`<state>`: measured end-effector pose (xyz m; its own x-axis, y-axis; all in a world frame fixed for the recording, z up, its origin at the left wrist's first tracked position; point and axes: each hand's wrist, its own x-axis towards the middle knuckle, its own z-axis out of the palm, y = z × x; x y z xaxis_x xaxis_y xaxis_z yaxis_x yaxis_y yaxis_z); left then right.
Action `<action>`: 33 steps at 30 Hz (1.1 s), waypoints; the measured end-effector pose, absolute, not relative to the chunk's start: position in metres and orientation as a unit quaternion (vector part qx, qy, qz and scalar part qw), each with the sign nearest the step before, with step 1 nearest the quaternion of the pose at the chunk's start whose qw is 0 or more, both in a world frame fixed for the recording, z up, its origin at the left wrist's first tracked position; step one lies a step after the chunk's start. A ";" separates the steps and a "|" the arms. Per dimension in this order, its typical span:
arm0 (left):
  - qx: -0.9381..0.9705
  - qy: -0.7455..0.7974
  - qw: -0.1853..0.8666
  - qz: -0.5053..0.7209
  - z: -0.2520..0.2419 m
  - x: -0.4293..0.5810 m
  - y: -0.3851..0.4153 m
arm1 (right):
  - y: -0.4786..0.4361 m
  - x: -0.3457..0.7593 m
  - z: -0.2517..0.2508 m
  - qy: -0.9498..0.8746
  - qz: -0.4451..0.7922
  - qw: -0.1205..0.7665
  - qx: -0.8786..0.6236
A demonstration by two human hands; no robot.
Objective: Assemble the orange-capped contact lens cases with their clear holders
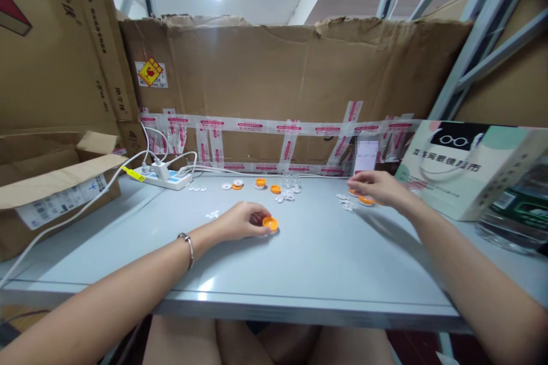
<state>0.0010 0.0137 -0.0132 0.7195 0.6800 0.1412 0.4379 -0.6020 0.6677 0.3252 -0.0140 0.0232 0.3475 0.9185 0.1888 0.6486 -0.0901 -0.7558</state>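
Observation:
My left hand point(242, 220) rests on the grey table point(299, 262) with its fingers curled round an orange cap point(270, 222) at the fingertips. My right hand point(377, 187) reaches further back on the right, fingers bent down onto a small pile of white discs point(346, 202) and an orange cap point(366, 200). What its fingers pinch, if anything, is hidden. More orange caps point(260, 183) and white discs point(286, 196) lie scattered between the hands near the back of the table. A thin bracelet sits on my left wrist.
A white power strip point(165, 177) with cables lies at the back left. An open cardboard box point(47, 182) stands at the left, a cardboard wall with tape behind. A printed paper bag point(466, 168) lies at the right, beside metal shelf posts.

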 end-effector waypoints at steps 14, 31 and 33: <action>0.886 0.302 0.294 0.192 -0.013 0.001 0.014 | -0.014 0.347 -0.030 -0.641 0.088 0.272 -0.712; 0.824 0.289 0.330 0.360 -0.008 0.007 0.009 | -0.038 0.254 0.008 -0.604 0.146 0.540 -0.567; 0.784 0.270 0.388 0.402 -0.004 0.011 0.006 | -0.040 0.223 0.008 -0.632 0.152 0.570 -0.502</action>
